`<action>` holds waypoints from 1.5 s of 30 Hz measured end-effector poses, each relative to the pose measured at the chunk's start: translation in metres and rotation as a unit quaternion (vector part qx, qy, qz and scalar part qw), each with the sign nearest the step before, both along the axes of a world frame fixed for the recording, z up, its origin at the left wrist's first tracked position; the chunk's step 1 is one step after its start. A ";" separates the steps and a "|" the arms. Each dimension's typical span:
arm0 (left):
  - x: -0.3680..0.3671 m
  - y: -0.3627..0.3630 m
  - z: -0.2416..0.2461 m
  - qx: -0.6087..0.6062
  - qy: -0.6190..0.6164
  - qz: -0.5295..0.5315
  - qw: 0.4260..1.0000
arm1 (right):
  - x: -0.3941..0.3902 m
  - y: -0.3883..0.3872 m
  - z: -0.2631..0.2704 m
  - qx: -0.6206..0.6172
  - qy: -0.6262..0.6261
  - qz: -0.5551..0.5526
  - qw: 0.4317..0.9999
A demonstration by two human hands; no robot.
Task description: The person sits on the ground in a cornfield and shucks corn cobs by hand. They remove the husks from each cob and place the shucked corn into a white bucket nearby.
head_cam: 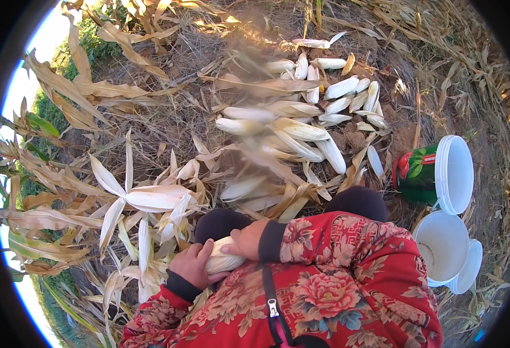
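A dry ear of corn in its pale husk (223,259) lies between my hands, close against my lap. My left hand (192,263) grips it from the left, with fingers wrapped around the husk. From the right, my right hand (248,239) holds the same ear, thumb laid across its top. Left of my knee, peeled-back empty husks (155,198) spread over a pile of loose leaves. In front of my knees lies a heap of husked-over corn ears (298,130), some of them blurred.
A green and red plastic bucket (418,174) lies tipped at the right, its white mouth facing away from the heap. Below it are white buckets (442,245). Dry corn stalks (76,100) crowd the left, and cut stalks (468,48) lie at the upper right.
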State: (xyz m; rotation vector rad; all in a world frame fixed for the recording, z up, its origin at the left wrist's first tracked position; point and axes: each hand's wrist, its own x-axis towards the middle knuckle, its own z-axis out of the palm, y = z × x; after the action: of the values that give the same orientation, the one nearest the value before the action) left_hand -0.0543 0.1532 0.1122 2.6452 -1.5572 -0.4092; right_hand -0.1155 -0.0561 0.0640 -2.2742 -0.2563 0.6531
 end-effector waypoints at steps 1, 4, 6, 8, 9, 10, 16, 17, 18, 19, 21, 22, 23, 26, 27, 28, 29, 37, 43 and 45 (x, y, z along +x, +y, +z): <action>0.001 0.001 -0.002 -0.001 0.005 -0.005 1.000 | 0.001 0.001 0.003 -0.002 -0.028 0.004 1.000; 0.003 0.002 -0.006 -0.005 0.023 -0.017 1.000 | 0.001 0.009 0.004 -0.010 -0.091 0.018 0.996; 0.005 0.006 -0.008 -0.030 0.028 -0.024 0.999 | 0.004 0.010 -0.001 0.015 -0.095 0.025 0.995; 0.011 0.009 -0.015 -0.073 0.028 -0.049 0.996 | 0.005 0.008 -0.001 0.026 -0.094 0.039 0.994; 0.014 0.010 -0.018 -0.087 0.028 -0.055 0.994 | 0.005 0.008 -0.004 0.038 -0.109 0.031 0.993; 0.017 0.010 -0.021 -0.100 0.029 -0.061 0.993 | 0.006 0.008 -0.008 0.050 -0.123 0.024 0.991; 0.031 0.005 -0.039 -0.150 0.019 -0.087 0.985 | 0.010 0.000 -0.026 0.119 -0.164 -0.015 0.979; 0.033 0.006 -0.044 -0.155 0.021 -0.085 0.984 | 0.010 -0.001 -0.027 0.130 -0.174 -0.023 0.976; 0.034 0.006 -0.047 -0.158 0.021 -0.083 0.984 | 0.011 -0.002 -0.027 0.134 -0.179 -0.025 0.974; 0.036 0.005 -0.050 -0.166 0.016 -0.088 0.982 | 0.012 -0.004 -0.026 0.137 -0.184 -0.028 0.973; 0.038 0.003 -0.053 -0.184 0.004 -0.095 0.978 | 0.015 -0.004 -0.028 0.144 -0.195 -0.035 0.970; 0.040 0.001 -0.053 -0.181 0.013 -0.098 0.978 | 0.016 -0.004 -0.032 0.149 -0.202 -0.040 0.967; 0.043 -0.001 -0.054 -0.179 0.023 -0.100 0.979 | 0.018 -0.003 -0.034 0.153 -0.208 -0.044 0.965; 0.046 -0.007 -0.051 -0.183 0.030 -0.101 0.978 | 0.019 -0.011 -0.031 0.162 -0.206 -0.038 0.964; 0.047 -0.008 -0.053 -0.187 0.033 -0.105 0.976 | 0.019 -0.012 -0.030 0.166 -0.220 -0.045 0.960; 0.049 -0.007 -0.055 -0.190 0.037 -0.107 0.975 | 0.018 -0.012 -0.030 0.171 -0.234 -0.050 0.956; 0.049 -0.007 -0.057 -0.191 0.040 -0.104 0.975 | 0.018 -0.013 -0.029 0.176 -0.248 -0.056 0.951; 0.050 -0.003 -0.070 -0.217 0.035 -0.091 0.971 | 0.018 -0.012 -0.032 0.207 -0.257 -0.097 0.939; 0.047 0.004 -0.076 -0.232 0.034 -0.079 0.969 | 0.022 -0.005 -0.035 0.218 -0.263 -0.095 0.935; 0.047 0.005 -0.075 -0.232 0.039 -0.077 0.969 | 0.023 -0.004 -0.037 0.216 -0.270 -0.092 0.934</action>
State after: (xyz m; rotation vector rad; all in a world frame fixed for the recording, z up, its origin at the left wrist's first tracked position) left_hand -0.0071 0.1581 0.0369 2.1430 -1.6024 -0.1273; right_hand -0.0929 -0.0597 0.0275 -1.9688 -0.3977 -0.1371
